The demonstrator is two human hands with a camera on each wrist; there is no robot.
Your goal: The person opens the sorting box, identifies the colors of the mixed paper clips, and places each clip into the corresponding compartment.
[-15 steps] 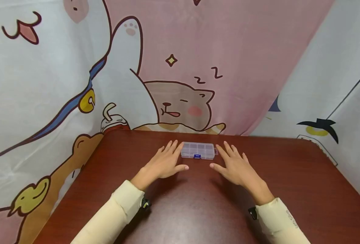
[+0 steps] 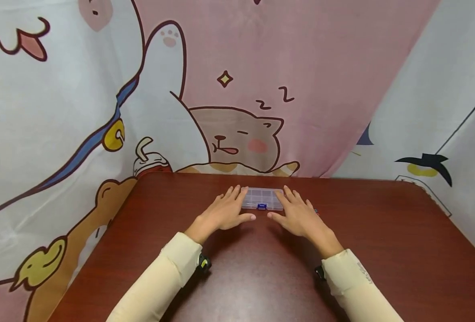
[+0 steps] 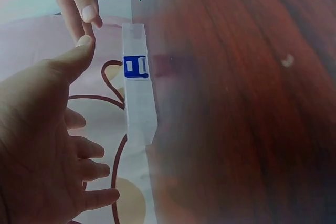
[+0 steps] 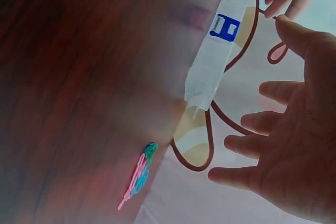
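Right hand (image 2: pixel 299 217) has moved nearer left hand (image 2: pixel 224 213) — clear box (image 2: pixel 259 197) near both.

The case (image 2: pixel 261 197) looked like clear, smooth plastic with a slight gloss, its latch (image 4: pixel 224 28) like opaque blue plastic. The table (image 2: pixel 237 281) showed dark wood grain under a smooth polish that gave back a soft glare. The backdrop (image 2: pixel 322 67) was matt printed cloth, lightly creased; the 2 sleeves (image 2: pixel 157 281) were matt cloth too.

Left grip (image 2: pixel 224 212), right grip (image 2: pixel 300 216): outstretched, palm-down, apart.
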